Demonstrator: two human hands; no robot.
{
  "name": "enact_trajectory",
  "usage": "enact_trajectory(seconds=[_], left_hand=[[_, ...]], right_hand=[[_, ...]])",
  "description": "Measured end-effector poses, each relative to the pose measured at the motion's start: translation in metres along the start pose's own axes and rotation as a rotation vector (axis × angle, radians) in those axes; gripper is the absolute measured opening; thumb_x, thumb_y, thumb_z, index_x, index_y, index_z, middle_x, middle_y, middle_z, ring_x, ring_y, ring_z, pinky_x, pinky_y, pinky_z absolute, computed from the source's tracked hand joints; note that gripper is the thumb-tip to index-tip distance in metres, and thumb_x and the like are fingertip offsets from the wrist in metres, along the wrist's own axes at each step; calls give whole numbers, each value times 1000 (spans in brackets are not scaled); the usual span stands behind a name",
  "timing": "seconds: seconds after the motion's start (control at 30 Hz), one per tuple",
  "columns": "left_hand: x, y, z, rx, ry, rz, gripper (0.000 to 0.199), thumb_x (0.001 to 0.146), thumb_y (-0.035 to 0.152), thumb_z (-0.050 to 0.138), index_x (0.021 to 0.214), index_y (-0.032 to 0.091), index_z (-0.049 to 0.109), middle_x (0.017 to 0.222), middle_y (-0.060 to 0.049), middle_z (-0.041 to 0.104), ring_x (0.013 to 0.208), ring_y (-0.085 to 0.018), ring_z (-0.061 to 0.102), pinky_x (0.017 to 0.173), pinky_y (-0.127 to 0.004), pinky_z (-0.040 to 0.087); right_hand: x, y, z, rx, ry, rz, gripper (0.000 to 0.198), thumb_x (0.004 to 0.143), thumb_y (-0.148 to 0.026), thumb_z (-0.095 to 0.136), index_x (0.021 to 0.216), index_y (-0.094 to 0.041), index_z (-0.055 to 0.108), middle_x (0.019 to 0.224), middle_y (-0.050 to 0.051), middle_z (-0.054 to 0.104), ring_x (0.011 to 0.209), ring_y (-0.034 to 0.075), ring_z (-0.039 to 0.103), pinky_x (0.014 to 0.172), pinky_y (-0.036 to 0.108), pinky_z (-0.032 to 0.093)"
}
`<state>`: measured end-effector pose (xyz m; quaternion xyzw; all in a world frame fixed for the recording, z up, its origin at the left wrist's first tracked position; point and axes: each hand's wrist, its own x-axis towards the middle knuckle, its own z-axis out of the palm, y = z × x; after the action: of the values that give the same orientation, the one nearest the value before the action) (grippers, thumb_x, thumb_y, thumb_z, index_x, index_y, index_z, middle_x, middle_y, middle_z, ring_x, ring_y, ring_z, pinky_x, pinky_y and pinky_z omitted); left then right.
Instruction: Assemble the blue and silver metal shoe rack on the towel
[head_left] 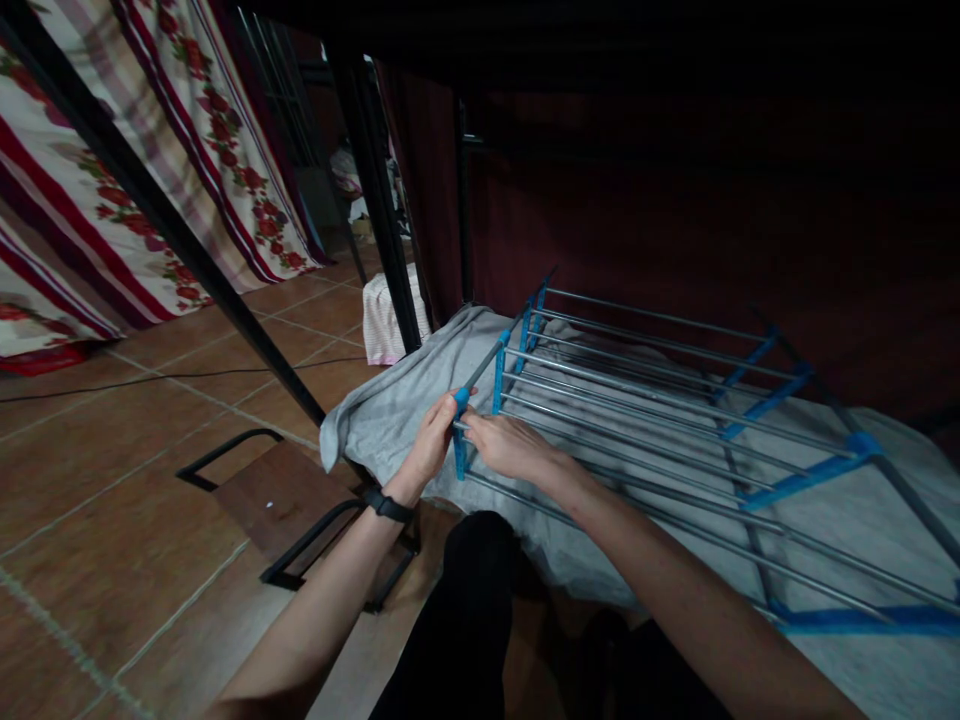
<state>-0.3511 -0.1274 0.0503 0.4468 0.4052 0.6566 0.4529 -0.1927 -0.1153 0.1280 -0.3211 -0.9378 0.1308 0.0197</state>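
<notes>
Two hands [433, 434] [504, 443] closed on one blue-jointed metal rack [675, 400], one grey cloth [401, 390] beneath.

Head-worn camera looks forward and down, near hands [507, 445]; depth at dark upper right uncertain.

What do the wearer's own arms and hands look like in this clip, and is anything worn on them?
Both the left hand and right hand are ungloved, and no sleeves show on the visible forearms. The left wrist carries a black band, perhaps a watch; the right wrist is bare. Any rings are too small to tell.
</notes>
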Motion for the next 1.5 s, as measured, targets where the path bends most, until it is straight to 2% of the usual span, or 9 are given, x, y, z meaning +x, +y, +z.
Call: enact_trajectory(seconds=[0.1,0.2,0.33,0.5,0.67,0.87,1.03,1.23,1.5], left_hand=[[-4,-2,-7,-83,-120,-32,57,77,45,74,124,15,63,95,-6,69,84,-17,61,79,-28,47],[-4,2,-18,-56,-230,-72,64,70,30,81,129,16,60,103,-7,68,88,-18,61,81,-28,48],[1,-4,-30,14,-206,-44,64,68,31,83,127,17,62,103,-7,69,92,-19,62,84,-29,48],[1,-17,-31,-37,-163,-31,67,66,36,84,127,20,62,100,-4,68,87,-16,61,81,-27,47],[-1,-16,-26,-77,-176,10,79,70,32,82,141,29,49,102,-1,65,87,-13,58,80,-23,45],[6,-12,-30,32,-232,23,71,68,33,83,133,23,56,95,-2,64,82,-14,55,76,-24,45],[10,-7,-30,218,-120,126,47,68,33,82,111,21,68,98,-2,62,77,-12,51,69,-22,43],[-1,-2,-24,243,-84,55,53,74,34,78,124,22,64,87,0,63,71,-13,51,68,-24,44],[-14,-16,-9,5,38,31,55,79,32,74,132,27,59,113,-3,67,98,-16,60,90,-26,46]], right_hand=[[1,1,2,18,0,-7,36,100,-31,27,131,-18,41,108,12,70,94,22,67,74,30,44],[2,4,3,43,9,-32,35,101,-32,24,124,-19,46,107,11,70,92,22,67,71,29,43],[3,7,3,93,16,-58,32,101,-32,27,120,-20,49,106,11,71,92,22,67,69,28,41],[4,8,1,166,-5,-65,30,100,-31,31,122,-21,50,111,10,69,97,21,66,73,27,41],[4,8,0,168,-4,-69,29,101,-30,31,119,-20,51,110,10,69,97,21,65,74,27,41],[5,9,-2,128,-37,-73,28,100,-30,31,118,-20,50,103,9,70,91,21,66,69,27,39],[8,13,-6,88,-32,-50,28,100,-29,31,119,-21,50,104,8,69,95,21,65,72,27,40],[6,9,-9,74,-48,-3,29,102,-31,28,118,-23,51,106,8,69,95,20,65,69,26,39],[4,6,-3,28,21,12,37,102,-31,24,128,-21,48,109,11,70,98,24,67,75,31,45]])
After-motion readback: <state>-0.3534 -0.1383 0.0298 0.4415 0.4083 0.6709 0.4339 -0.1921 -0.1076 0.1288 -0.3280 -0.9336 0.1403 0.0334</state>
